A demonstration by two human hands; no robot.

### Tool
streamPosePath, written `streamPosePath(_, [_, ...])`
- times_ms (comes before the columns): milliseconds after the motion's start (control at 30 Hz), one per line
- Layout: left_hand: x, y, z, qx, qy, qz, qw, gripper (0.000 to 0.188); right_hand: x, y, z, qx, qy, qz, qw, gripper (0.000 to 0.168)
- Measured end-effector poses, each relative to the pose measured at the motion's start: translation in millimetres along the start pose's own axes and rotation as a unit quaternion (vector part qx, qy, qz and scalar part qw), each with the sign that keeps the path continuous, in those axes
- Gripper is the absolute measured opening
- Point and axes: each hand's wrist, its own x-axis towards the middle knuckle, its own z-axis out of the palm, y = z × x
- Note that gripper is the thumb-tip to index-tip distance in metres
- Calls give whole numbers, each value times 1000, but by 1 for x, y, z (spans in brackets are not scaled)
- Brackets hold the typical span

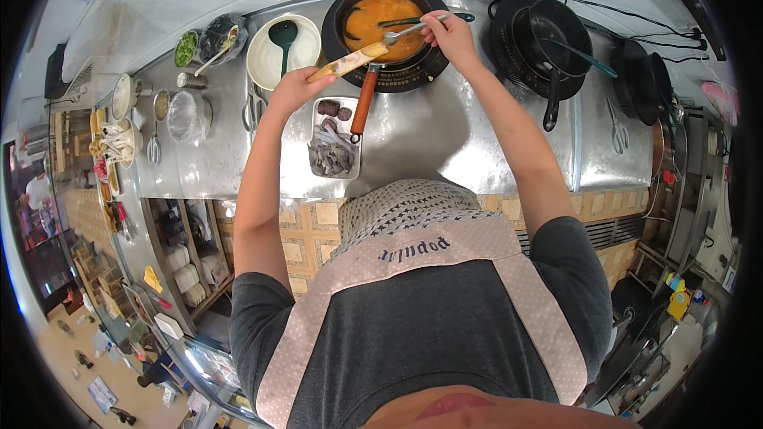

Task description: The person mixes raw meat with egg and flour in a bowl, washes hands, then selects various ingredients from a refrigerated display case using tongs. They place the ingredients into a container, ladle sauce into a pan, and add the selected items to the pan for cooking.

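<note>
My left hand [298,89] grips one end of a split bamboo tube [354,61] with pale paste spread along it. Its far end tilts over the rim of a black pan [338,18] of orange broth [387,6]. In my right hand [454,40] is a metal spoon [405,31], its bowl touching or very near the bamboo's far end. A dark green utensil [464,16] rests in the broth, partly hidden by my right hand. The pan sits on a round black cooker [429,74], its wooden handle [365,104] pointing towards me.
Beside the handle lies a tray [356,170] of grey strips and dark chunks of food. A white bowl [257,47] holds a green ladle [284,36]. Scissors [253,108] and a bag-lined container [189,118] stand left; another black pan [560,36] is at right.
</note>
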Motion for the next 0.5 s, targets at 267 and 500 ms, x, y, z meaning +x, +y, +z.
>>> streamPosePath(267, [8,1,2,32,5,18,999,54,-11,-14,46,-21,-76,-32,996,17])
streamPosePath(500, [9,1,-6,69,3,50,996,55,-9,-11,54,-157,-66,-199,965,17])
